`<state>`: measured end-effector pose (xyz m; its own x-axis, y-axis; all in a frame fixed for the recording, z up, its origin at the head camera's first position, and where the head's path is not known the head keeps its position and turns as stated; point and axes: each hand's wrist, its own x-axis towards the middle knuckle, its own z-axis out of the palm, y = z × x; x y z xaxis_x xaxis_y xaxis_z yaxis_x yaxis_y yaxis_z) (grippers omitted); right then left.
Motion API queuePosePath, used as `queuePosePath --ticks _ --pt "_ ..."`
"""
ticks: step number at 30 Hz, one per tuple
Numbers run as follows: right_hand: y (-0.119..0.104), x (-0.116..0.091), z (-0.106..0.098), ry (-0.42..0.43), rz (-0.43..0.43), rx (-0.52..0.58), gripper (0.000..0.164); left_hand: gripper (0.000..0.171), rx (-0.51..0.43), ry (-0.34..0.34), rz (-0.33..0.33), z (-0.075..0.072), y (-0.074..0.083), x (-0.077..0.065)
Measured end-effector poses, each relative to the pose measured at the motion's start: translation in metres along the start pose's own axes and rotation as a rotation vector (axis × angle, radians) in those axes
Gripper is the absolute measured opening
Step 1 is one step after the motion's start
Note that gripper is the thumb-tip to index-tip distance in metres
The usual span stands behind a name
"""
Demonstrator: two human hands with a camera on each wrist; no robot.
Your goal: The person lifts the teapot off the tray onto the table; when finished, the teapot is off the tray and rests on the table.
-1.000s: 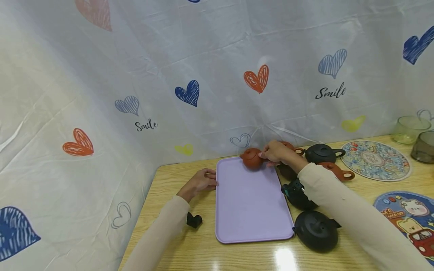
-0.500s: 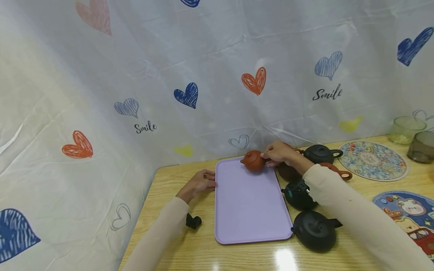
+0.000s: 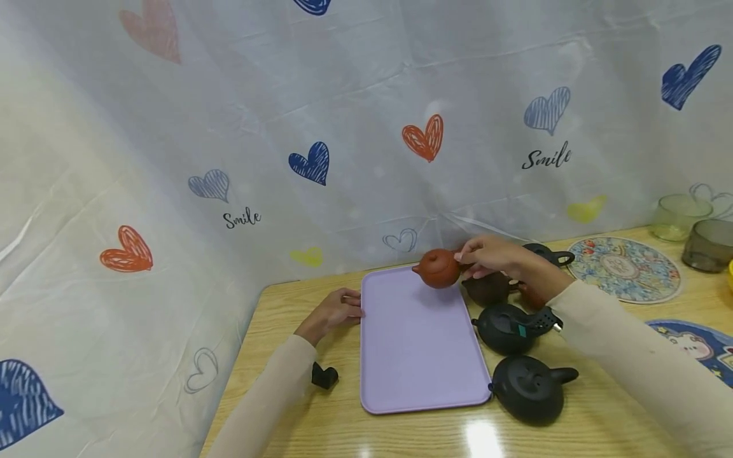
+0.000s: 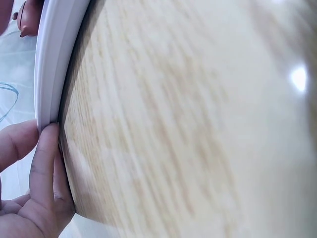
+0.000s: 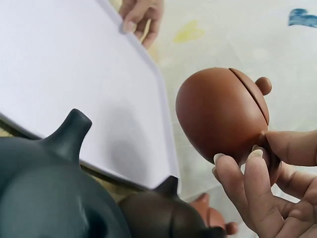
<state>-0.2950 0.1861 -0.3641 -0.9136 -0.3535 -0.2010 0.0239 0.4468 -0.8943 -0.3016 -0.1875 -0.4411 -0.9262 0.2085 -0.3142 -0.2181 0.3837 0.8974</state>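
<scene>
My right hand [image 3: 489, 256] holds a small reddish-brown clay teapot [image 3: 438, 270] by its handle, over the far right corner of a lilac tray [image 3: 420, 343]. In the right wrist view the thumb and fingers pinch the handle; the teapot's body [image 5: 213, 111] is tilted in that view and the tray below bears a soft shadow. My left hand [image 3: 336, 306] grips the tray's left rim, and the left wrist view shows its fingers [image 4: 42, 168] on both sides of the rim [image 4: 54, 64].
Right of the tray stand a dark brown teapot [image 3: 485, 290], a black teapot [image 3: 504, 334] and a larger black one [image 3: 529, 391]. More teapots sit partly behind my right forearm. Farther right lie a round patterned mat [image 3: 624, 270] and glass cups [image 3: 710, 245]. A curtain [image 3: 343, 216] hangs behind.
My right hand and the reddish-brown teapot have shifted slightly right, and the teapot now tilts. The right forearm has swung right, uncovering more of the dark teapots. The left hand keeps its place.
</scene>
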Motion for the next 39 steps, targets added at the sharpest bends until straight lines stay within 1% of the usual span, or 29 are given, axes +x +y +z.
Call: queuePosePath --ticks 4,7,12,16,21,27,28,35,39 --pt "-0.002 -0.019 -0.009 0.019 -0.018 -0.02 0.03 0.048 -0.004 0.0 0.005 -0.001 -0.001 0.0" --pt "0.001 -0.034 -0.014 0.032 -0.029 -0.028 0.031 0.048 -0.005 0.005 0.003 -0.001 -0.001 0.001" --pt "0.012 -0.064 -0.022 0.011 -0.065 -0.031 0.031 0.047 -0.007 0.004 0.004 0.0 -0.002 0.001" --pt "0.025 -0.085 -0.032 0.004 -0.08 -0.036 0.03 0.047 -0.018 0.011 -0.002 0.0 0.0 0.0" --pt "0.046 -0.112 -0.049 0.002 -0.084 -0.05 0.028 0.047 -0.013 0.015 -0.004 0.0 0.0 0.001" --pt "0.073 -0.139 -0.067 -0.013 -0.137 -0.093 0.023 0.048 -0.019 0.006 -0.006 -0.001 0.001 0.0" --pt "0.077 -0.142 -0.069 -0.015 -0.136 -0.102 0.023 0.048 -0.026 0.007 -0.01 -0.001 0.001 0.0" --pt "0.103 -0.162 -0.077 -0.007 -0.043 -0.161 0.027 0.047 -0.026 0.004 0.001 -0.002 -0.001 0.001" --pt "0.119 -0.17 -0.076 -0.039 -0.001 -0.148 0.028 0.047 -0.025 0.001 -0.005 -0.001 -0.001 0.001"
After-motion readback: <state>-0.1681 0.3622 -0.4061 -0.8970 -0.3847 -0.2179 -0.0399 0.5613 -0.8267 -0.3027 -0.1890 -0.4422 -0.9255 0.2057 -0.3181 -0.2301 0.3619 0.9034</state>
